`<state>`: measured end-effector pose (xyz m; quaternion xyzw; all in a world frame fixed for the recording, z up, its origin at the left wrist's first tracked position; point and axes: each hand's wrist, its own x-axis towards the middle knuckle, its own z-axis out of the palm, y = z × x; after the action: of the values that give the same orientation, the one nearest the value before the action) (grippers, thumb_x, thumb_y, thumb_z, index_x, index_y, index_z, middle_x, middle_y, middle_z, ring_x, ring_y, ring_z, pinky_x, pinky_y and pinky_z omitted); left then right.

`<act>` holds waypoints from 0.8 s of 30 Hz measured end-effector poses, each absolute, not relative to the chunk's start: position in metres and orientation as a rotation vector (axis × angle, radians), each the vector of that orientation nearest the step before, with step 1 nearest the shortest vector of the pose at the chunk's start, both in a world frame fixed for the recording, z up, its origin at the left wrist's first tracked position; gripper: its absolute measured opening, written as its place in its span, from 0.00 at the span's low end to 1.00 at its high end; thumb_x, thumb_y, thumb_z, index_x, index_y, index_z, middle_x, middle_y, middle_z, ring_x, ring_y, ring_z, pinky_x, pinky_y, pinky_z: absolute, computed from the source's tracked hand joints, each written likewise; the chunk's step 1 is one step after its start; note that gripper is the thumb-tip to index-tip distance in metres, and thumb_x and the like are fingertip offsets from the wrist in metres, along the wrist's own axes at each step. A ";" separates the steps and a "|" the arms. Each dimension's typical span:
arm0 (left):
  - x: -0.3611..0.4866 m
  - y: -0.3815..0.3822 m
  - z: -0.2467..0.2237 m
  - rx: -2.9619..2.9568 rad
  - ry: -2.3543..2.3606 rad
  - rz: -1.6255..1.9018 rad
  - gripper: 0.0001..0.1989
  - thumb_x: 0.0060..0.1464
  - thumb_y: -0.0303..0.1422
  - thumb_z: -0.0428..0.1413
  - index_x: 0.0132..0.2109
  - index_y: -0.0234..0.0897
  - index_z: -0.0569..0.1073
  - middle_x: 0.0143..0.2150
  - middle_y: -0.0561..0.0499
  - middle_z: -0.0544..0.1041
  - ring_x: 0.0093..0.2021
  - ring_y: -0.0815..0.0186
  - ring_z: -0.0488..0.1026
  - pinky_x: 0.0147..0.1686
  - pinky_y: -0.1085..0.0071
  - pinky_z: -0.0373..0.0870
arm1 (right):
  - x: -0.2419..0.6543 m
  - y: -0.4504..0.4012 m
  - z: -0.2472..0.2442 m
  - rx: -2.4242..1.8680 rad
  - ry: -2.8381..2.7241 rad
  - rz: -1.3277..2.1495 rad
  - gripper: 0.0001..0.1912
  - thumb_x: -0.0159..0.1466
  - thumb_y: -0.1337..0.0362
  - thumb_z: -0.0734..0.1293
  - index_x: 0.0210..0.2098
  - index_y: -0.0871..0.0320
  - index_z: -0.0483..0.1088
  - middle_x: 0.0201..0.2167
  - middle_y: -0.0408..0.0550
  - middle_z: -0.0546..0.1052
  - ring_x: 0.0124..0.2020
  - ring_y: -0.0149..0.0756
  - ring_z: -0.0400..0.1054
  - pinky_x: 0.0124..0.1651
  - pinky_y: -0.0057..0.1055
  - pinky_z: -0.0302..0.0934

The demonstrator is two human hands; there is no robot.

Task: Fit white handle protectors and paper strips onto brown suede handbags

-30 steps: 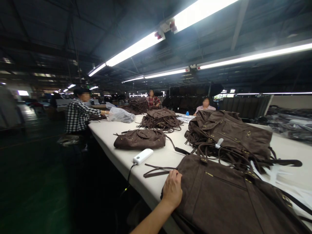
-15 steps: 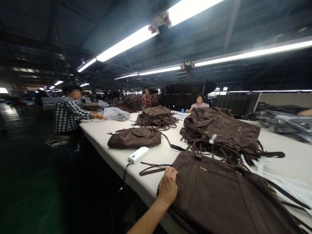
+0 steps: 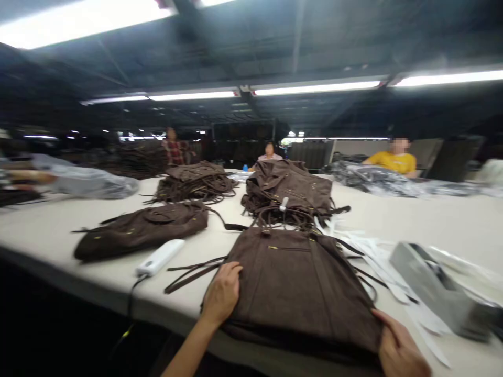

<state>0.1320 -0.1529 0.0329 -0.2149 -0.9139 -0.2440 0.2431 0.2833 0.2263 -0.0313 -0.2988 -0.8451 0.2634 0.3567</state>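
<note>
A dark brown bag [image 3: 291,288] lies flat at the table's near edge, its handles and straps pointing away. My left hand [image 3: 223,293] grips the bag's left side, fingers curled over the edge. At the lower right corner of the bag, my right hand [image 3: 401,343] pinches the edge between thumb and fingers. Left of the bag, loose straps [image 3: 192,272] spread on the table, near a white device [image 3: 161,257] with a black cable. Another brown bag [image 3: 143,229] lies further left.
Behind are two piles of brown bags [image 3: 288,191] [image 3: 194,180]. White strips [image 3: 377,256] and a grey tape dispenser [image 3: 436,288] lie at right. Plastic-wrapped items [image 3: 94,180] sit at left. A person in yellow [image 3: 393,161] and others are around the table.
The view has swung right. My right hand now shows on the bag's right corner, while my left hand stays on its left side. The grey dispenser and a person in yellow have come into view.
</note>
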 end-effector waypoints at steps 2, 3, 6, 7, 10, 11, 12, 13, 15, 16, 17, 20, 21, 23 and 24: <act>0.124 -0.156 0.028 -0.687 -2.505 -0.700 0.16 0.60 0.29 0.47 0.51 0.34 0.75 0.55 0.41 0.74 0.57 0.54 0.70 0.60 0.50 0.66 | 0.286 0.222 -0.025 -0.672 -2.074 0.785 0.20 0.62 0.59 0.56 0.43 0.57 0.76 0.46 0.53 0.78 0.47 0.50 0.73 0.51 0.46 0.66; 0.119 -0.157 0.025 -0.725 -2.508 -0.687 0.17 0.60 0.32 0.47 0.51 0.34 0.75 0.56 0.41 0.74 0.58 0.53 0.69 0.60 0.49 0.65 | 0.285 0.218 -0.020 -0.622 -2.048 0.806 0.20 0.62 0.59 0.55 0.42 0.58 0.75 0.46 0.54 0.78 0.48 0.49 0.72 0.54 0.45 0.65; 0.108 -0.161 0.019 -0.822 -2.505 -0.539 0.20 0.61 0.38 0.46 0.53 0.34 0.74 0.57 0.41 0.74 0.59 0.52 0.69 0.61 0.49 0.65 | 0.281 0.205 -0.004 -0.564 -1.993 0.846 0.19 0.64 0.63 0.54 0.41 0.59 0.75 0.43 0.55 0.79 0.47 0.45 0.72 0.55 0.42 0.63; 0.106 -0.162 0.019 -0.848 -2.502 -0.500 0.22 0.61 0.39 0.45 0.54 0.33 0.74 0.57 0.41 0.74 0.59 0.53 0.70 0.61 0.50 0.65 | 0.280 0.202 0.001 -0.559 -1.973 0.852 0.19 0.64 0.64 0.54 0.41 0.60 0.75 0.42 0.55 0.79 0.46 0.45 0.72 0.54 0.42 0.64; 0.106 -0.162 0.023 -0.923 -2.493 -0.483 0.26 0.62 0.43 0.42 0.55 0.30 0.72 0.57 0.38 0.74 0.58 0.52 0.70 0.61 0.50 0.64 | 0.281 0.196 0.012 -0.541 -1.941 0.859 0.18 0.62 0.68 0.54 0.38 0.60 0.75 0.39 0.56 0.79 0.43 0.44 0.72 0.51 0.42 0.65; 0.107 -0.162 0.025 -0.949 -2.489 -0.506 0.27 0.63 0.44 0.41 0.55 0.29 0.72 0.57 0.37 0.74 0.58 0.52 0.70 0.62 0.50 0.64 | 0.282 0.196 0.013 -0.548 -1.945 0.859 0.18 0.62 0.69 0.54 0.38 0.60 0.75 0.39 0.56 0.79 0.43 0.43 0.72 0.52 0.41 0.64; 0.108 -0.160 0.028 -0.971 -2.488 -0.543 0.28 0.63 0.46 0.41 0.56 0.29 0.72 0.57 0.36 0.74 0.59 0.52 0.70 0.62 0.51 0.63 | 0.282 0.196 0.013 -0.559 -1.952 0.860 0.18 0.62 0.70 0.54 0.39 0.60 0.75 0.39 0.55 0.78 0.44 0.43 0.72 0.52 0.40 0.64; 0.111 -0.158 0.031 -0.985 -2.489 -0.594 0.29 0.63 0.47 0.40 0.56 0.28 0.71 0.57 0.36 0.74 0.59 0.52 0.69 0.63 0.51 0.62 | 0.283 0.197 0.013 -0.572 -1.961 0.861 0.18 0.62 0.70 0.54 0.39 0.60 0.75 0.39 0.55 0.78 0.44 0.42 0.72 0.53 0.39 0.64; 0.120 -0.152 0.038 -0.997 -2.497 -0.703 0.29 0.64 0.48 0.41 0.56 0.29 0.71 0.57 0.37 0.73 0.60 0.53 0.68 0.64 0.53 0.61 | 0.282 0.198 0.012 -0.590 -1.977 0.863 0.18 0.62 0.71 0.54 0.39 0.60 0.75 0.40 0.54 0.78 0.45 0.41 0.71 0.53 0.38 0.63; 0.127 -0.148 0.041 -1.009 -2.498 -0.741 0.29 0.64 0.48 0.41 0.56 0.30 0.71 0.58 0.38 0.73 0.61 0.54 0.67 0.64 0.53 0.61 | 0.282 0.199 0.011 -0.591 -1.981 0.865 0.18 0.62 0.71 0.54 0.39 0.60 0.75 0.40 0.54 0.78 0.45 0.41 0.71 0.54 0.37 0.63; 0.134 -0.143 0.045 -1.036 -2.493 -0.760 0.29 0.64 0.48 0.42 0.57 0.31 0.71 0.59 0.39 0.72 0.62 0.54 0.66 0.64 0.53 0.60 | 0.282 0.199 0.010 -0.590 -1.983 0.868 0.18 0.62 0.71 0.54 0.39 0.60 0.75 0.40 0.54 0.78 0.45 0.41 0.71 0.54 0.37 0.63; 0.157 -0.119 0.055 -1.220 -2.432 -0.690 0.28 0.63 0.49 0.44 0.59 0.33 0.69 0.62 0.41 0.69 0.66 0.55 0.61 0.66 0.54 0.58 | 0.282 0.199 0.010 -0.581 -1.982 0.881 0.18 0.62 0.71 0.55 0.39 0.60 0.75 0.40 0.54 0.78 0.45 0.41 0.71 0.54 0.38 0.62; 0.164 -0.110 0.057 -1.292 -2.412 -0.635 0.29 0.63 0.50 0.46 0.61 0.35 0.68 0.64 0.42 0.68 0.67 0.55 0.60 0.66 0.54 0.57 | 0.282 0.199 0.010 -0.578 -1.980 0.885 0.17 0.62 0.71 0.55 0.39 0.60 0.75 0.40 0.54 0.78 0.45 0.42 0.71 0.54 0.38 0.62; 0.173 -0.094 0.056 -1.413 -2.415 -0.501 0.32 0.60 0.53 0.48 0.63 0.39 0.65 0.66 0.43 0.65 0.68 0.54 0.58 0.66 0.52 0.56 | 0.283 0.198 0.011 -0.573 -1.977 0.889 0.17 0.62 0.71 0.55 0.39 0.59 0.75 0.40 0.54 0.78 0.45 0.41 0.71 0.54 0.38 0.62; 0.177 -0.087 0.054 -1.455 -2.437 -0.425 0.33 0.59 0.54 0.50 0.65 0.41 0.64 0.67 0.44 0.64 0.68 0.53 0.58 0.66 0.51 0.57 | 0.283 0.198 0.012 -0.569 -1.977 0.889 0.18 0.62 0.72 0.55 0.40 0.59 0.75 0.40 0.54 0.78 0.45 0.41 0.71 0.54 0.38 0.62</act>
<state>0.1769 -0.0872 0.0538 -0.5023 -0.8413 -0.1467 0.1352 0.2834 0.1980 0.0117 -0.2288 -0.7942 0.3571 0.4351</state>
